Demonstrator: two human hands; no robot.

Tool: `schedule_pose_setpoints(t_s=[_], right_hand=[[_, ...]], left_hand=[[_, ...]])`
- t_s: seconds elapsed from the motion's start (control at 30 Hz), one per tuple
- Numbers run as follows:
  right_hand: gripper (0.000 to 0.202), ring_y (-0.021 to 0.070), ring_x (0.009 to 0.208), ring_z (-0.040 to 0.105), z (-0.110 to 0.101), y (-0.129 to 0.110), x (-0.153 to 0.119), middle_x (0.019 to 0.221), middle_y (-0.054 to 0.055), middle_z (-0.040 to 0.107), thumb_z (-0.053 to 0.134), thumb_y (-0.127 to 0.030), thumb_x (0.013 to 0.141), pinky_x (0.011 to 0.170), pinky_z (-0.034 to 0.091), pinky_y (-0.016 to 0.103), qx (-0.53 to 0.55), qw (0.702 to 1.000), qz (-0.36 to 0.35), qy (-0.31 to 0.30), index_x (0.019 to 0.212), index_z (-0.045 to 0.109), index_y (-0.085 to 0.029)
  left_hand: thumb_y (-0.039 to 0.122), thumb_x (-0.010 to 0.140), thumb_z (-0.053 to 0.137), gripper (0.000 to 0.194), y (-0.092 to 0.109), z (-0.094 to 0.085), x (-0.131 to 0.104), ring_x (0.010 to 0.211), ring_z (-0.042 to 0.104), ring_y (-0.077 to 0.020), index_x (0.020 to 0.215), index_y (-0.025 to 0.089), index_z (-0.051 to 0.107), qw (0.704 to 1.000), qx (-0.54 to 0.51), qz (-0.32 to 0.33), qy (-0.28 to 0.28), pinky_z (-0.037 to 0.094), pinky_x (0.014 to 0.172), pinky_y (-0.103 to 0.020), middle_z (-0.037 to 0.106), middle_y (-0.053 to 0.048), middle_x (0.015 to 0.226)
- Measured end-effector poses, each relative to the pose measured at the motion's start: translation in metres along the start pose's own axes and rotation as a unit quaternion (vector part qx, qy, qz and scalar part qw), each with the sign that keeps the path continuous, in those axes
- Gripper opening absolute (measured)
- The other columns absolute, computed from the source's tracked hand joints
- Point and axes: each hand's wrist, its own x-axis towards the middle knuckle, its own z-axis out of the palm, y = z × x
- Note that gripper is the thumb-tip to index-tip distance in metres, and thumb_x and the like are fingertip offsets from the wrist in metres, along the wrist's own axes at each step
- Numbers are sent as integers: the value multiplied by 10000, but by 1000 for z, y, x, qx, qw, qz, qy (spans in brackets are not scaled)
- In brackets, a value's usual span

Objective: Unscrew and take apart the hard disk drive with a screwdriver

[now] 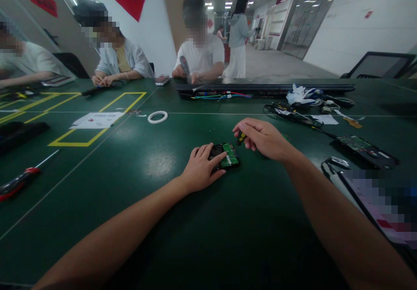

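Observation:
A small hard drive [230, 156] with a green circuit board facing up lies on the green tabletop in front of me. My left hand [203, 167] grips it from the left, with the fingers across its top and the thumb along the near edge, covering part of its black side. Pinched in my right hand [260, 137] is a small screwdriver [241, 137] with a black and yellow handle. Its shaft points down by the drive's right far corner. Whether the tip touches a screw is too small to tell.
A red-handled screwdriver [24, 180] lies at left, near a roll of white tape [157, 116] and a paper sheet [97, 120]. Another hard drive [366, 151], black cables [289, 113] and a pixelated device [378, 203] sit at right. A long black panel [260, 90] lies before a co-worker [203, 55].

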Motion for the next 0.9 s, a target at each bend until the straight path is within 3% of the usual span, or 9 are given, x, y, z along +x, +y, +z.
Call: schedule_pose_setpoints(t_s=[0.17,0.3,0.43,0.67,0.9], right_hand=[[281,146,636,628,-3,-2,0,918,74,711,471,-345,1042,529,499,271,86,995,39,-34,1051,708,-194],[299,139,611,570,-6,-6,-1,758,33,652,482,-359,1045,503,431,253,23,999,23,-17,1041,731,-194],[299,137,653,556,-7,-6,0,825,42,676,506,-372,1036,537,424,256,-7,1000,11,9,1029,744,-191],[254,128,615,559,-4,-4,-1,767,20,638,537,-349,1006,526,436,249,64,997,45,-15,1052,735,-196],[192,138,639,599,-2,-11,-3,809,47,653,590,-331,977,517,477,248,172,979,99,-40,937,706,-183]], left_hand=[[574,1002,578,598,-2,1,-1,1484,344,-408,1552,362,476,1000,3,6,-1,335,1149,-646,335,-140,1644],[557,998,589,596,-3,1,-1,1486,344,-409,1547,350,482,1000,0,11,-6,336,1149,-645,346,-150,1637],[543,1000,588,586,-3,0,-1,1490,342,-405,1542,347,487,1000,-1,9,-4,334,1154,-640,348,-147,1640],[539,1002,586,582,0,-4,-1,1487,352,-413,1540,335,496,1000,-1,5,-9,323,1162,-643,355,-154,1639],[551,1007,575,588,-2,-3,-1,1499,334,-410,1549,345,480,1000,2,6,-15,323,1160,-650,329,-148,1655]])
